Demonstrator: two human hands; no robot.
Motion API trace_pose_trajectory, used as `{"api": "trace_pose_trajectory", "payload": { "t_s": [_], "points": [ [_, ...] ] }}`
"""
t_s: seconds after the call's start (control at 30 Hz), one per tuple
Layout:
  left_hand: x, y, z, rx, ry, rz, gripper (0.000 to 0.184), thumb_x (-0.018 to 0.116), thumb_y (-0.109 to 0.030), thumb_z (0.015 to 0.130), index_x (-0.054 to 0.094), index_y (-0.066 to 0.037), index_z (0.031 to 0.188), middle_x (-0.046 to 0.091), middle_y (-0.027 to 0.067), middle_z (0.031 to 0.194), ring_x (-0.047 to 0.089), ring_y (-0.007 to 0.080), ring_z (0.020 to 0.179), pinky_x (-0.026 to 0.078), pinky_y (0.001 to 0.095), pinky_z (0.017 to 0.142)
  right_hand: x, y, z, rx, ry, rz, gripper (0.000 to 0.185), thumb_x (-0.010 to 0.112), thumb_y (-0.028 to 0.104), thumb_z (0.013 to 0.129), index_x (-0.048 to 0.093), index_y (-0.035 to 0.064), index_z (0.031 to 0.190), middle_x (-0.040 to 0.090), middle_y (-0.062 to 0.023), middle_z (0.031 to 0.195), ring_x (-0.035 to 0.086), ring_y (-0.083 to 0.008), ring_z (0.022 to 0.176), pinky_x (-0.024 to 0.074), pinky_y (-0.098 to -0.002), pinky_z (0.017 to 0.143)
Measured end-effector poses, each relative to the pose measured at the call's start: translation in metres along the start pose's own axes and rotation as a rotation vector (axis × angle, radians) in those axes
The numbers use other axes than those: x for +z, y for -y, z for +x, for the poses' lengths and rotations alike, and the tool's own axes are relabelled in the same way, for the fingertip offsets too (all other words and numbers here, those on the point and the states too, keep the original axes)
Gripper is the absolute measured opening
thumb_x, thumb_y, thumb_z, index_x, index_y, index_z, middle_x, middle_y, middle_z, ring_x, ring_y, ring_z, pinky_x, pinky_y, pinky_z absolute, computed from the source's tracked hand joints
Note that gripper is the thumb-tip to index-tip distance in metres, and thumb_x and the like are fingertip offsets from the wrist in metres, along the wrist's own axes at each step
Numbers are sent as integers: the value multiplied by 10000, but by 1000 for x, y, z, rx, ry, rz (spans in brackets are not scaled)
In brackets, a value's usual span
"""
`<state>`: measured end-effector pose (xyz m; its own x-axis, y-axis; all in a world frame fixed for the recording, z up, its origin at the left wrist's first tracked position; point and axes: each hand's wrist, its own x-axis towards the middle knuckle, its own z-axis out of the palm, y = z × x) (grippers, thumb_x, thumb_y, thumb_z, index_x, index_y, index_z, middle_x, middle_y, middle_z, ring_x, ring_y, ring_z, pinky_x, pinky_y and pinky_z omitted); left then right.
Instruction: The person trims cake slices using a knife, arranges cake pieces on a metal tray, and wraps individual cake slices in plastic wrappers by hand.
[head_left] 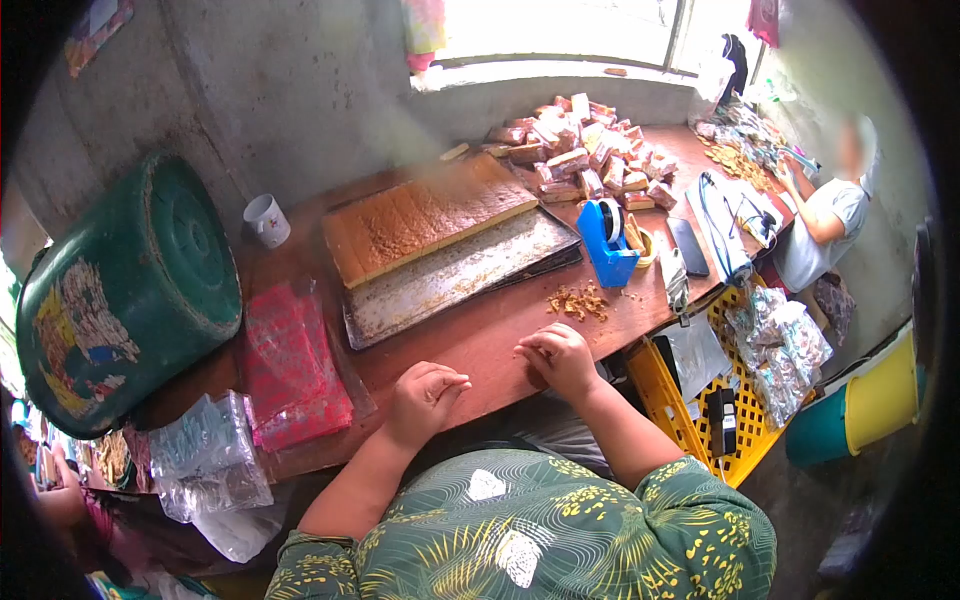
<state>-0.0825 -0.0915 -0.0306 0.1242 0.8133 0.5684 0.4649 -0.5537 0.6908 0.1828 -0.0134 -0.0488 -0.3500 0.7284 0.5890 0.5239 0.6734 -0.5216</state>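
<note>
My left hand (426,402) is raised at the table's front edge, thumb and fingers pinched together. My right hand (562,358) is a little farther in, its fingers also drawn together over the tabletop. Whether either pinch holds something small or clear, I cannot make out. Beyond them a brown baked slab (430,215) lies along the back of a crumb-covered baking tray (455,265). A pile of brown scraps (577,302) lies just past my right hand. Behind it stands a blue tape dispenser (608,250) with a roll in it.
Wrapped bars (590,150) are heaped by the window. At left are a green tub (130,290), a white mug (267,220), red plastic sheets (290,370) and clear bags (210,450). A phone (688,247), a yellow crate (690,425) and a co-worker (825,220) are at right.
</note>
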Motion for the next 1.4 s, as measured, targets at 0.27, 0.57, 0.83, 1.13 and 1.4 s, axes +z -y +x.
{"api": "trace_pose_trajectory", "payload": {
  "t_s": [0.27,0.57,0.83,1.13,1.4],
  "points": [
    [0,2,0,25,9,29,79,755,-42,901,789,-46,973,740,140,889,715,273,809,576,367,735,2,0,4,-73,-102,-3,153,700,28,897,778,67,1024,742,-128,941,702,-314,875,577,-405,812],
    [-2,0,-1,49,79,79,70,816,-84,844,753,-58,862,697,108,805,675,285,759,545,380,709,0,-1,2,-56,-71,11,84,807,140,858,767,86,909,712,-86,829,672,-287,785,551,-397,736],
    [2,0,-1,5,1,3,58,800,-44,844,758,-45,883,724,99,839,696,269,782,556,367,749,-3,1,5,-60,-60,-1,97,811,155,855,754,80,875,721,-82,838,676,-286,799,550,-399,750],
    [2,-1,1,-20,-9,23,146,749,18,856,785,-55,978,736,112,888,710,275,833,564,365,770,0,2,7,-104,-142,-7,76,742,84,896,756,67,969,737,-101,887,690,-288,838,561,-402,781],
    [1,2,0,29,56,62,87,823,-71,826,736,-64,826,705,92,787,670,272,741,529,388,710,-2,-1,3,-65,-66,-2,76,787,160,874,753,95,895,705,-73,805,671,-279,790,544,-402,749]
  ]
}}
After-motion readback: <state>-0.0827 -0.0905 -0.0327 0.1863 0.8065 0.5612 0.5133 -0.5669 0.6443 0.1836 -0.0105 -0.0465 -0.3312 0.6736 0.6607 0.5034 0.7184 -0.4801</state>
